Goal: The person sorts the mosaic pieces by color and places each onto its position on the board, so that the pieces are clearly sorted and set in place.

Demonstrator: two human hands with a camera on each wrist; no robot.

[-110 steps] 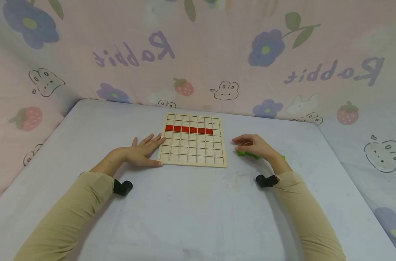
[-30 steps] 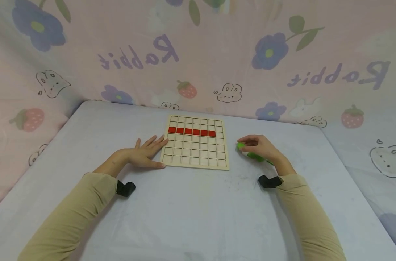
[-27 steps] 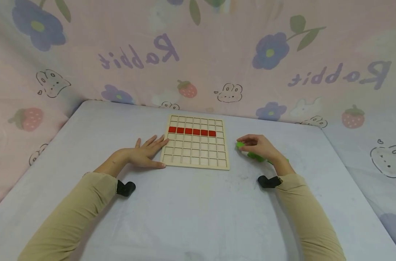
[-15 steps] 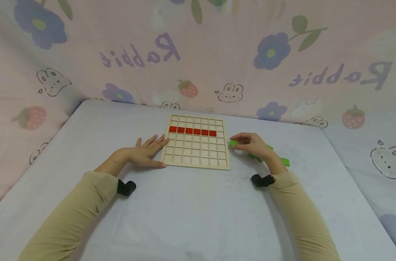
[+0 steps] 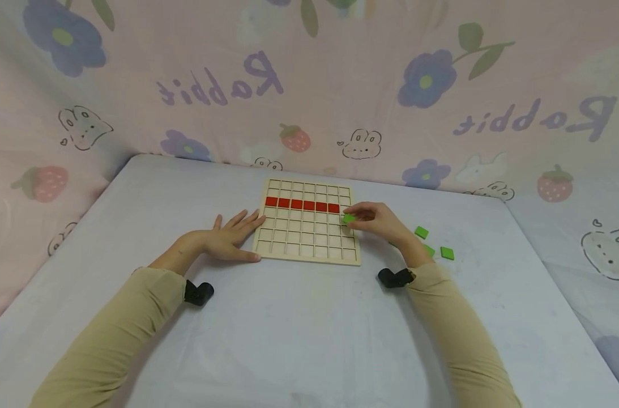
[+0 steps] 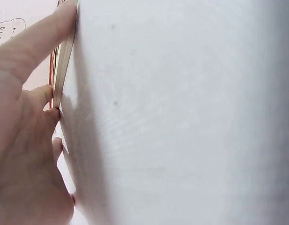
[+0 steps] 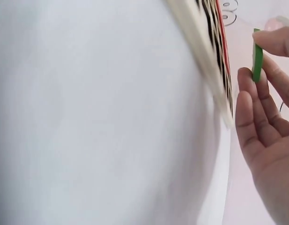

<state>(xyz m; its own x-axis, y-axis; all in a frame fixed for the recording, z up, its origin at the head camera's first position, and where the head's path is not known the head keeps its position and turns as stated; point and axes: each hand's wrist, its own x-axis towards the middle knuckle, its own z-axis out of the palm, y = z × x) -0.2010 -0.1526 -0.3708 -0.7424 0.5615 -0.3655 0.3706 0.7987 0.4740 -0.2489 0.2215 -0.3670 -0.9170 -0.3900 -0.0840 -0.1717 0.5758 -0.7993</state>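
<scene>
A wooden grid board [image 5: 299,260] lies on the table, with a row of several red square tiles [image 5: 296,204] set in its cells toward the far side. Spread straight, the fingers of my left hand [image 5: 225,238] rest against the board's left edge; the left wrist view shows the thumb touching the rim. My right hand [image 5: 380,221] pinches a green square tile [image 5: 348,218] between thumb and fingers, above the board's right edge. In the right wrist view that green tile [image 7: 257,55] is held edge-on, apart from the board [image 7: 200,44].
Several loose green tiles [image 5: 447,253] lie on the white table right of the board, partly hidden by the right forearm. A black wrist camera [image 5: 395,277] sits at the right cuff, another black camera [image 5: 199,293] at the left. Behind hangs a printed pink cloth [image 5: 309,85].
My right hand has picked up a green tile and carried it left to the board's right edge, uncovering more loose green tiles. My left hand stays in place against the board.
</scene>
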